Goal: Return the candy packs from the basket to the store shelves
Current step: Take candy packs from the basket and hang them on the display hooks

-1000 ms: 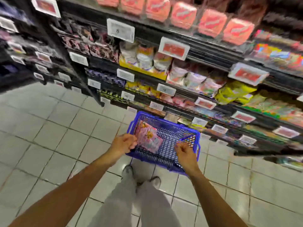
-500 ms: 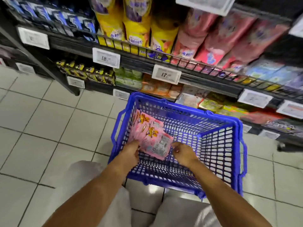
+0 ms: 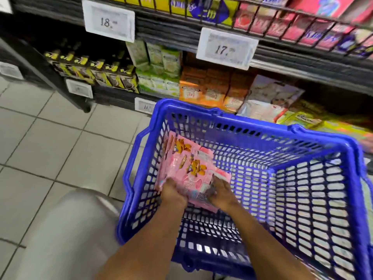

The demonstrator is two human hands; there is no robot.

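Observation:
A blue plastic basket stands on the tiled floor in front of the store shelves. Inside it, against the left wall, lies a bunch of pink candy packs with orange print. Both my hands are down in the basket. My left hand grips the near left edge of the packs. My right hand grips their near right edge. The lower ends of the packs are hidden under my fingers.
The low shelf behind the basket holds black-and-yellow boxes, green boxes, orange boxes and white pouches. Price tags reading 18 and 17 hang on the shelf above. My grey-trousered knee is at lower left.
I have crouched down and the view has closed in on the basket. Both hands went from the basket's rim down inside and took hold of the pink packs.

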